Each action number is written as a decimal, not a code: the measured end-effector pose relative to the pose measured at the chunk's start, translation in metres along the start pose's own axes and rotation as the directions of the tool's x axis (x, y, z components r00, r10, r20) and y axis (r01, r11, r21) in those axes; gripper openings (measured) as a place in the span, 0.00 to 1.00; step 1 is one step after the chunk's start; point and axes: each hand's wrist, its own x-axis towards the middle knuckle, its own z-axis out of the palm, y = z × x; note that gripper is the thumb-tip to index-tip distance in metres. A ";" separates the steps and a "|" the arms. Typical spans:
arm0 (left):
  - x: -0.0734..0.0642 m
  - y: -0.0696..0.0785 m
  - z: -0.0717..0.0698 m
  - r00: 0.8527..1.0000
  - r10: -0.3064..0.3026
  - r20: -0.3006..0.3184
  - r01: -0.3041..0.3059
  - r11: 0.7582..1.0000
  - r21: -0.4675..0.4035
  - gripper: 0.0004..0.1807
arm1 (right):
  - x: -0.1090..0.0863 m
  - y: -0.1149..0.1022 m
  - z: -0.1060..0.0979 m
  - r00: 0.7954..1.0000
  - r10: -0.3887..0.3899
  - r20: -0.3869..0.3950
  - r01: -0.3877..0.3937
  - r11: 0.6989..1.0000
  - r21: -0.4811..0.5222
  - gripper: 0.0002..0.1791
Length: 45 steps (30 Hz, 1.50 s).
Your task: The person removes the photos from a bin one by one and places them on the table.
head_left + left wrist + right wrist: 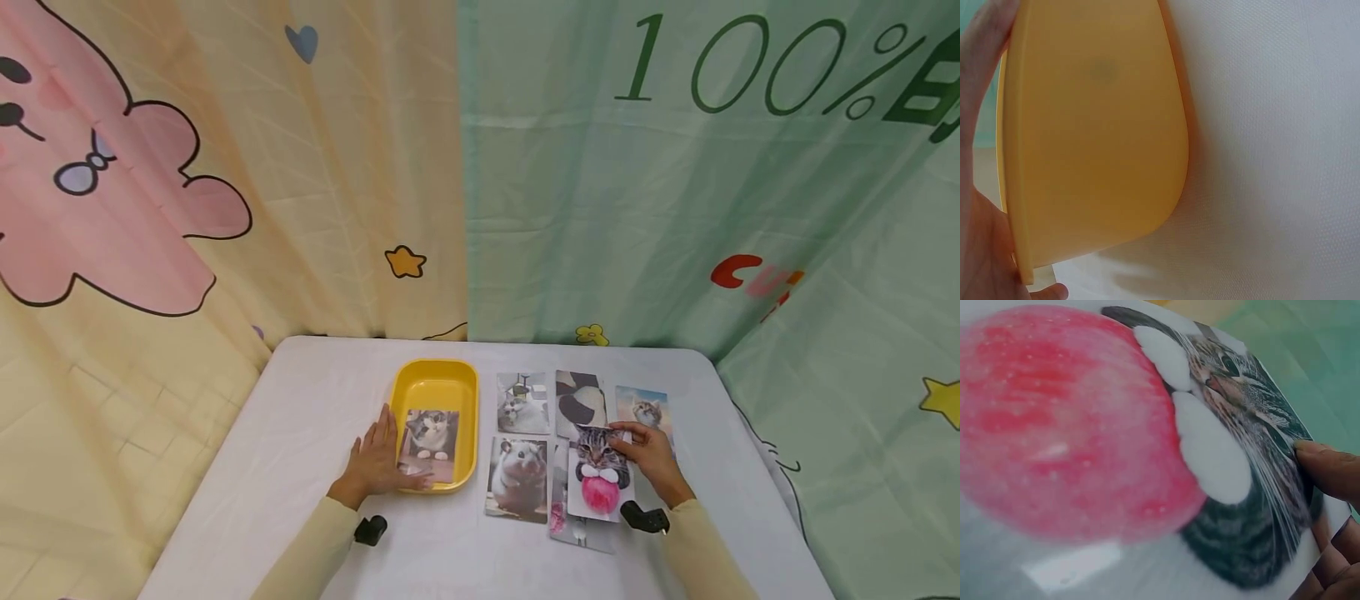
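My right hand [654, 458] pinches the upper right edge of a photo card [600, 475] showing a tabby cat with a pink ball. In the right wrist view, the thumb [1329, 469] presses on the card's face and the other fingers are behind it. This card overlaps another card [581, 533] below it, which is mostly covered. My left hand [375, 462] rests along the left and near rim of a yellow plastic tray [471, 417], fingers straight and thumb spread. Inside the tray lies a card with a grey and white cat [431, 442].
Right of the tray lie a hamster card [517, 479], a grey-toned cat card [522, 404], a black-and-white patterned card [580, 400] and a kitten card [645, 404], partly behind my right hand. A white cloth covers the table [315, 417]. Printed curtains [360, 167] hang behind it.
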 end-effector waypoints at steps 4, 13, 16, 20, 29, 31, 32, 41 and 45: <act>0.000 0.000 0.000 1.000 0.000 0.001 0.000 1.000 -0.002 0.81 | -0.015 0.015 -0.019 0.998 0.053 -0.023 -0.053 0.999 -0.014 0.25; 0.000 0.001 -0.003 1.000 0.001 0.002 -0.001 1.000 0.011 0.81 | -0.035 0.040 -0.047 0.986 0.152 -0.062 -0.157 0.983 -0.091 0.28; 0.001 0.000 -0.003 1.000 -0.001 0.007 0.001 1.000 0.010 0.81 | -0.038 0.050 -0.053 0.981 0.176 -0.076 -0.185 0.974 -0.129 0.29; 0.001 0.000 -0.002 1.000 -0.006 0.015 0.006 1.000 0.007 0.81 | -0.040 0.060 -0.057 0.979 0.184 -0.089 -0.195 0.972 -0.135 0.25; 0.002 0.000 -0.002 1.000 -0.016 0.023 0.016 1.000 0.001 0.82 | -0.044 0.059 -0.056 0.970 0.153 -0.191 -0.204 0.935 -0.290 0.25; 0.002 0.000 -0.001 1.000 -0.013 0.014 0.013 1.000 0.000 0.81 | -0.047 0.055 -0.053 0.960 0.113 -0.256 -0.194 0.927 -0.321 0.25; 0.002 0.000 -0.001 1.000 -0.012 0.011 0.012 1.000 0.001 0.81 | -0.048 0.053 -0.052 0.955 0.087 -0.285 -0.182 0.927 -0.328 0.24; 0.002 -0.001 0.003 1.000 -0.010 0.000 0.010 1.000 0.004 0.81 | -0.040 0.033 -0.028 0.946 -0.029 -0.322 -0.065 0.959 -0.277 0.25; 0.002 0.000 0.003 1.000 -0.015 0.006 0.015 1.000 0.001 0.81 | -0.028 0.025 -0.005 0.955 -0.101 -0.278 0.030 0.968 -0.249 0.19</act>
